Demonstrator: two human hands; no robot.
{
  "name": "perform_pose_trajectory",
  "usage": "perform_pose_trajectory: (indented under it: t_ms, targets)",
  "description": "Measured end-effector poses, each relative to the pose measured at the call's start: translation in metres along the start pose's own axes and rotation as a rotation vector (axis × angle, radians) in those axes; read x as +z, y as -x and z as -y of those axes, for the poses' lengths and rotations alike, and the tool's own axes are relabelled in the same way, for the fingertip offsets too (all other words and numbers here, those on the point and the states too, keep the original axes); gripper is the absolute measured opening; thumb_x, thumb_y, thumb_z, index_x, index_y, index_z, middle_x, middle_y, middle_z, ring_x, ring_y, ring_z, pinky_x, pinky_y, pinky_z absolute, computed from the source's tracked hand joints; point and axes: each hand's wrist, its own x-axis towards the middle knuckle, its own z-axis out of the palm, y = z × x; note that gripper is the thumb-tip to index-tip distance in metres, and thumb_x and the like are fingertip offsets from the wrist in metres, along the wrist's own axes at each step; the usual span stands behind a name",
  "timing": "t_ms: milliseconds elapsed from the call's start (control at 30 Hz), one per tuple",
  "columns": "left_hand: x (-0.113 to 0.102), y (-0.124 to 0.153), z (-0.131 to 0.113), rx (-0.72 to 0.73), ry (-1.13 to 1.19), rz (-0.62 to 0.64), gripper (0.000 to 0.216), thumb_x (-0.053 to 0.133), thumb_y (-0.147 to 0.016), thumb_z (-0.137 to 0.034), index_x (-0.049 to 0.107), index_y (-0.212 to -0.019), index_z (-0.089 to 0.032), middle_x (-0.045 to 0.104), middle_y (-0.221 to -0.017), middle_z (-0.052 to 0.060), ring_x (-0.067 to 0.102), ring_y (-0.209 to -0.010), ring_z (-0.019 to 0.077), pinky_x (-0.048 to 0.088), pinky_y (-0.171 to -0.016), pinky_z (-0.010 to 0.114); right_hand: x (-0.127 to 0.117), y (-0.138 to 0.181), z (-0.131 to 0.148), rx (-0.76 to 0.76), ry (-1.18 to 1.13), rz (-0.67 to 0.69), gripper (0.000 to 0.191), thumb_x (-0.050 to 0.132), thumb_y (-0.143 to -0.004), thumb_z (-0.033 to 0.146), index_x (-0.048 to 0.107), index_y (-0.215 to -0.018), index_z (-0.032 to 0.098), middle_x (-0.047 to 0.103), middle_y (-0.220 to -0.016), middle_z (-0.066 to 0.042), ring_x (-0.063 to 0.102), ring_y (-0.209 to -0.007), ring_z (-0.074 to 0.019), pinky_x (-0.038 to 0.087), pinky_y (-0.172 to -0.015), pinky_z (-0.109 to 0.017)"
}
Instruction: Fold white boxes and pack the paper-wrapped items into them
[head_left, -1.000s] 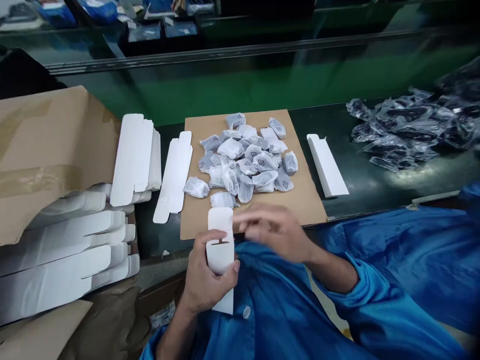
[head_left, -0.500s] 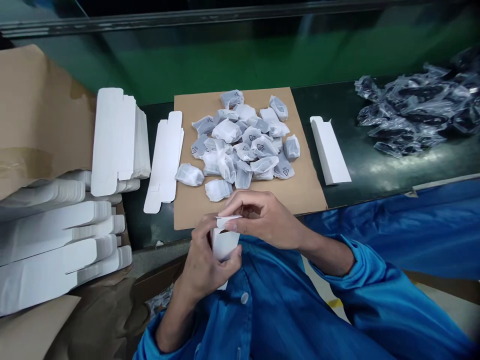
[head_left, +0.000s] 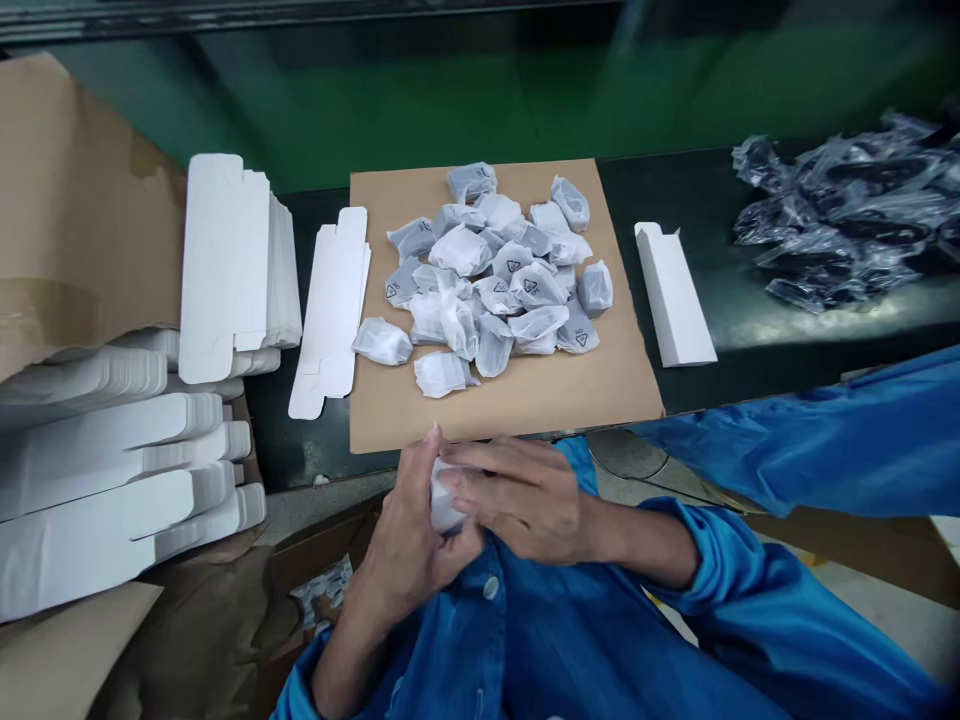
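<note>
Close to my chest, my left hand (head_left: 409, 535) is wrapped round a small white carton (head_left: 442, 508), of which only a bit shows between the fingers. My right hand (head_left: 517, 495) lies over the carton's top end, fingers pressed on it. Just beyond my hands a brown cardboard sheet (head_left: 525, 400) carries a pile of several small white-wrapped packets (head_left: 491, 285). One assembled white carton (head_left: 673, 293) lies to the right of the sheet.
Flat white carton blanks (head_left: 330, 305) lie left of the sheet, with thicker stacks (head_left: 232, 260) and more blanks (head_left: 112, 480) in a brown box at far left. Dark items in clear bags (head_left: 847, 215) are heaped at right. A green conveyor (head_left: 480, 110) runs behind.
The carton's top flap has been folded down. My right hand went from hovering, to pinching the flap, to pressing on the carton's end. Both hands drew nearer my body.
</note>
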Motion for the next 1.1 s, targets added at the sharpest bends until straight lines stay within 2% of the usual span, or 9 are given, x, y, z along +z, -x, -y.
perform_pose_trajectory:
  t_ms: [133,233,333,467,733,833,967,1033,1100]
  targets:
    - [0.007,0.009,0.004,-0.131,0.041,-0.121,0.08,0.07,-0.078,-0.023,0.033,-0.149,-0.021,0.059,-0.118,0.012,0.063,-0.103,0.0223,0.056,-0.082,0.032,0.012,0.002,-0.002,0.004,0.017,0.005,0.023,0.054,-0.095,0.014,0.062,-0.116,0.007,0.07,-0.118,-0.017,0.066,-0.111,-0.0165,0.057,-0.087,-0.027]
    - [0.008,0.001,0.01,-0.455,0.264,-0.492,0.06,0.078,-0.074,-0.03,0.05,-0.127,-0.023,0.059,-0.114,0.007,0.065,-0.097,0.0206,0.056,-0.082,0.033,0.006,-0.024,-0.01,0.0,0.177,0.145,0.036,0.045,-0.102,0.028,0.052,-0.131,0.009,0.064,-0.13,-0.016,0.059,-0.123,-0.018,0.052,-0.099,-0.031]
    - [0.001,-0.017,0.022,-0.72,0.674,-0.773,0.032,0.067,-0.084,-0.034,0.052,-0.11,-0.022,0.061,-0.099,0.002,0.066,-0.089,0.0163,0.056,-0.083,0.033,0.007,-0.056,-0.023,-0.069,0.601,0.346,0.032,0.04,-0.101,0.017,0.055,-0.127,0.007,0.064,-0.127,-0.019,0.06,-0.115,-0.0254,0.051,-0.094,-0.041]
    - [-0.013,-0.028,0.038,-0.656,0.766,-0.903,0.017,0.061,-0.088,-0.033,0.054,-0.096,-0.02,0.063,-0.094,0.001,0.063,-0.1,0.0158,0.049,-0.099,0.033,0.022,-0.073,-0.04,-0.196,0.822,0.688,0.025,0.04,-0.093,0.001,0.064,-0.096,0.005,0.068,-0.087,-0.015,0.06,-0.093,-0.0271,0.048,-0.08,-0.04]
    - [-0.028,-0.022,0.063,-0.639,0.511,-0.989,0.024,0.067,-0.083,-0.032,0.054,-0.101,-0.025,0.057,-0.085,-0.001,0.06,-0.084,0.0167,0.053,-0.085,0.035,0.005,-0.063,-0.042,-0.206,0.785,0.703,0.025,0.041,-0.092,0.0,0.064,-0.092,0.01,0.061,-0.089,-0.015,0.054,-0.092,-0.0265,0.045,-0.073,-0.038]
    - [-0.02,-0.028,0.065,-0.578,0.346,-1.026,0.024,0.066,-0.083,-0.031,0.059,-0.105,-0.022,0.056,-0.087,0.0,0.057,-0.083,0.0165,0.05,-0.083,0.034,-0.033,-0.058,-0.03,-0.163,0.586,0.512,0.023,0.045,-0.092,0.006,0.063,-0.104,0.013,0.06,-0.099,-0.013,0.054,-0.095,-0.0252,0.048,-0.074,-0.037]
    - [0.002,-0.037,0.064,-0.457,0.013,-0.986,0.025,0.06,-0.089,-0.034,0.063,-0.106,-0.017,0.059,-0.101,0.005,0.057,-0.097,0.0207,0.045,-0.094,0.04,-0.087,-0.016,-0.023,0.202,0.349,-0.08,0.034,0.068,-0.083,0.018,0.06,-0.116,0.025,0.056,-0.109,-0.008,0.056,-0.103,-0.0241,0.051,-0.081,-0.038]
    - [0.009,-0.038,0.062,-0.404,-0.179,-0.849,0.029,0.061,-0.088,-0.034,0.063,-0.109,-0.015,0.059,-0.106,0.01,0.056,-0.104,0.0254,0.043,-0.096,0.045,-0.098,0.017,-0.03,0.353,0.364,-0.173,0.031,0.07,-0.081,0.02,0.061,-0.111,0.025,0.058,-0.107,-0.008,0.059,-0.102,-0.0241,0.052,-0.08,-0.038]
    - [0.009,-0.037,0.055,-0.286,-0.345,-0.726,0.038,0.067,-0.083,-0.029,0.062,-0.117,-0.014,0.058,-0.114,0.015,0.054,-0.112,0.0309,0.042,-0.098,0.05,-0.097,0.046,-0.041,0.415,0.485,-0.107,0.024,0.067,-0.084,0.02,0.062,-0.107,0.022,0.062,-0.106,-0.009,0.061,-0.102,-0.025,0.052,-0.083,-0.04]
